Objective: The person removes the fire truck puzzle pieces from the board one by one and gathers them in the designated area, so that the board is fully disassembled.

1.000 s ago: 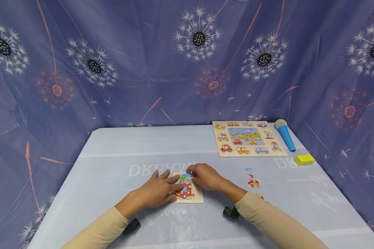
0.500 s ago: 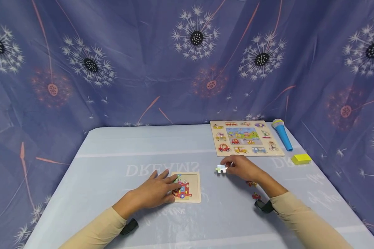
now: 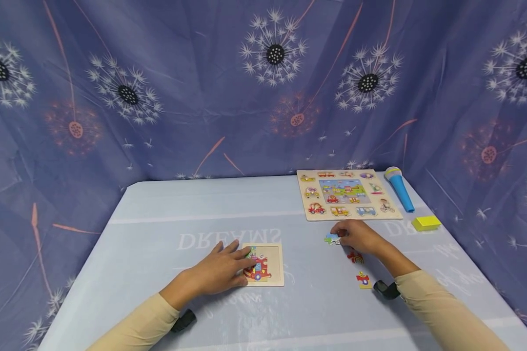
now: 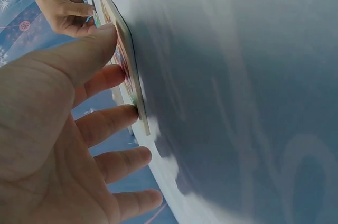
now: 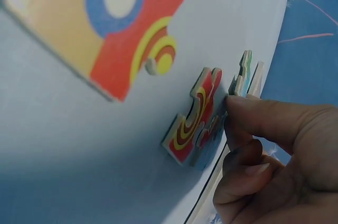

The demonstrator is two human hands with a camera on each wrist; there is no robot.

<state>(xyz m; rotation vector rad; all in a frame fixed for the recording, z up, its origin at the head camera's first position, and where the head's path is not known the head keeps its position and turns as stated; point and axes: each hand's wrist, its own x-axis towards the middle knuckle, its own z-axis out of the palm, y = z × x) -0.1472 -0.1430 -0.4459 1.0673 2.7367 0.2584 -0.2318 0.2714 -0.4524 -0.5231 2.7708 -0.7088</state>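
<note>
My left hand (image 3: 221, 270) rests its spread, mostly straight fingers on the left side of a small wooden puzzle board (image 3: 280, 268). Several fitted pieces there form part of a red vehicle picture, partly hidden by the fingers; bare wood shows along the right. In the left wrist view the thumb (image 4: 87, 52) lies by the board's near edge. To the right, my right hand (image 3: 355, 236) pinches a blue, green and white jigsaw piece (image 3: 332, 239) between thumb and fingertips, at or just above the table. Beside it lie a red-and-yellow piece (image 3: 355, 257) and another with a blue wheel (image 3: 364, 280).
A larger wooden vehicle puzzle (image 3: 312, 214) lies at the back right. Right of it are a blue toy microphone (image 3: 401, 191) and a yellow block (image 3: 426, 224). A patterned curtain (image 3: 202, 97) hangs behind the table (image 3: 158, 204).
My right hand has moved from the small board rightward to the loose pieces, carrying the blue-and-green jigsaw piece away. My left hand has stayed on the board.
</note>
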